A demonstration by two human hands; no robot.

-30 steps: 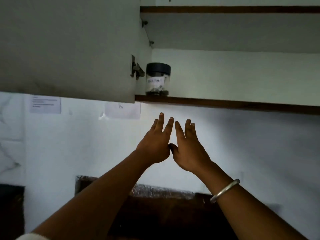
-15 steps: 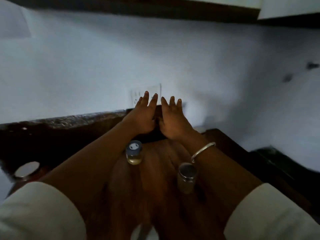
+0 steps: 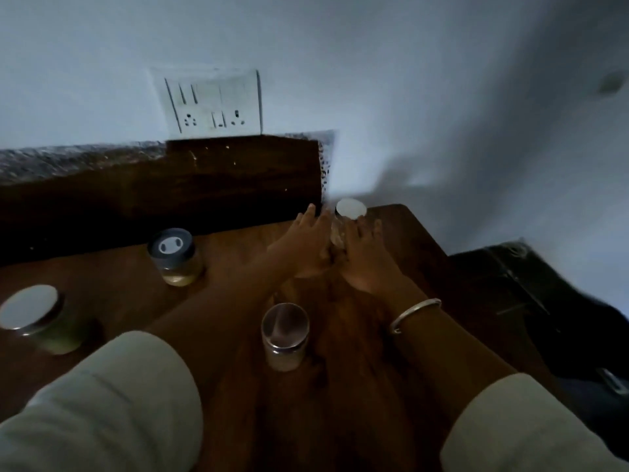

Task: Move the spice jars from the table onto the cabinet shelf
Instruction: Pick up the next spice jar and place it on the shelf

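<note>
A small glass jar with a white lid (image 3: 350,208) stands at the far right corner of the wooden table (image 3: 418,264), close to the wall. My left hand (image 3: 304,247) and my right hand (image 3: 366,264) press against its two sides with the fingers stretched forward, and the jar body shows between them. Three more jars stand on the table: a dark-lidded one (image 3: 172,257) at mid left, a steel-lidded one (image 3: 285,335) between my forearms, and a wide one with a shiny lid (image 3: 32,313) at the left edge. The cabinet shelf is out of view.
A white switch and socket panel (image 3: 211,103) sits on the wall above a dark raised back board (image 3: 204,185). A dark case or box (image 3: 531,294) lies to the right of the table, lower down. The scene is dim.
The view dropped from the cabinet shelf to the table. Both hands came down together and moved forward and right until they closed around the white-lidded jar.
</note>
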